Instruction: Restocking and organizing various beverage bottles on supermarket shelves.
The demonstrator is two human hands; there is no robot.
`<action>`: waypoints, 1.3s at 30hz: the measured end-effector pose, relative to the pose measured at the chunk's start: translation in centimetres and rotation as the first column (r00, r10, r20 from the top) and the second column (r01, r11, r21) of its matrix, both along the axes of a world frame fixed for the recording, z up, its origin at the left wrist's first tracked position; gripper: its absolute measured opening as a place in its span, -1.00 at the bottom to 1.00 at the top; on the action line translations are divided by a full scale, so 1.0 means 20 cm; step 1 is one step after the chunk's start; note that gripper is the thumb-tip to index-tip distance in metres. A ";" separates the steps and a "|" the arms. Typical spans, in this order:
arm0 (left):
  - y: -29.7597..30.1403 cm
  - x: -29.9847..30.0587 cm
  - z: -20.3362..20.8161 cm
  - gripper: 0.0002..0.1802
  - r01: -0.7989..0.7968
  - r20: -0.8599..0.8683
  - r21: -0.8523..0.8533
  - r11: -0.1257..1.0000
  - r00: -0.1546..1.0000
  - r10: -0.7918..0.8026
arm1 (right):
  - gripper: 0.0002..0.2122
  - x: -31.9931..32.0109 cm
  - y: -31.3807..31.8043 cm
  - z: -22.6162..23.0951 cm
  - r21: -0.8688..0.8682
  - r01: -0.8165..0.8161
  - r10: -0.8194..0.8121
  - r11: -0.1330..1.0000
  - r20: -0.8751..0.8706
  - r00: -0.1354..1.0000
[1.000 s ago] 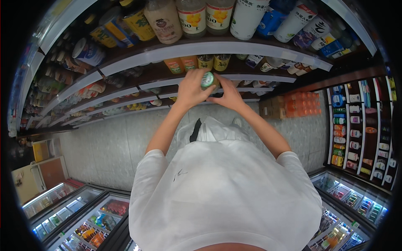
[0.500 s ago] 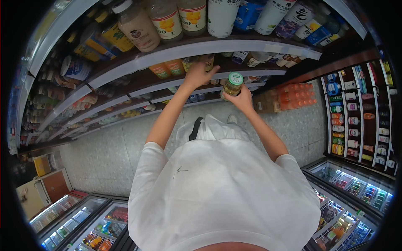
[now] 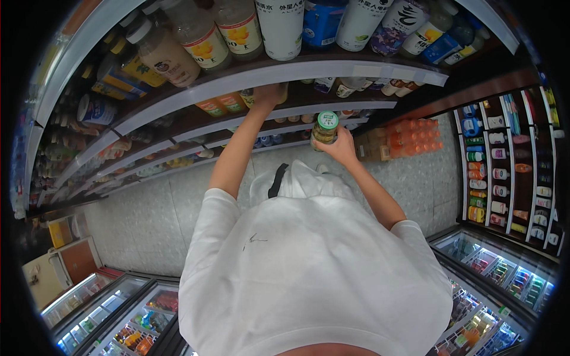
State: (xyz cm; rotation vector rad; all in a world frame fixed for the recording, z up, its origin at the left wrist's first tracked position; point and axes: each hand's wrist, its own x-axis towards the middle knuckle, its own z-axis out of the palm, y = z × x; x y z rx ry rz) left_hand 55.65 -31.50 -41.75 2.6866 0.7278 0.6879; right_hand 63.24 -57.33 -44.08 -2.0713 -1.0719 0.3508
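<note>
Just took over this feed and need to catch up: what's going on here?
A person in a white shirt stands before store shelves. Their right hand holds a green-capped bottle out in front of the shelves. Their left hand is in under the upper shelf, just right of some orange packages; shadow hides whether it grips anything.

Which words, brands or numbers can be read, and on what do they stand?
Wording not copied.
White bottles: dark characters, partly legible.
Purple-patterned bottle: bold dark lettering, legible.
Fruit-labelled bottles: partly legible.
Green-lidded bottle in the right hand: lid print too small.
White shirt: squiggle, unreadable.
Distant packages: too small.
</note>
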 end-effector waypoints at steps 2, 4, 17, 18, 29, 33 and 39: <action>-0.07 0.03 0.04 -0.66 0.003 0.026 -0.069 0.998 1.000 -0.001 | -0.35 0.04 -0.01 -0.02 -0.013 -0.009 0.009 1.000 -0.013 1.000; -0.13 0.10 0.05 -0.68 0.001 0.054 -0.136 0.991 0.998 0.006 | -0.35 0.07 -0.02 -0.05 -0.024 -0.025 0.025 0.999 -0.024 0.999; -0.20 0.21 0.05 -0.65 0.126 0.119 -0.390 0.912 0.989 -0.086 | -0.37 0.11 0.07 0.03 0.085 -0.064 0.073 0.994 -0.100 0.992; -0.20 0.15 0.06 -0.67 0.103 0.168 -0.311 0.945 0.984 -0.052 | -0.37 0.11 0.10 0.02 0.116 -0.070 0.079 0.991 -0.081 0.994; -0.24 -0.42 -0.09 -0.78 -0.094 0.357 -0.473 0.876 0.888 0.289 | -0.39 -0.16 0.77 -0.03 0.302 0.097 -0.082 0.948 -0.061 0.995; -0.22 -0.35 -0.15 -0.69 0.007 0.309 -0.557 0.831 0.930 0.199 | -0.44 -0.12 0.91 -0.16 0.359 0.213 -0.228 0.909 0.001 0.974; -0.15 -0.24 -0.42 -0.45 0.034 0.262 -0.608 0.793 0.952 0.160 | -0.50 -0.14 0.94 -0.14 0.297 0.204 -0.190 0.933 -0.074 0.979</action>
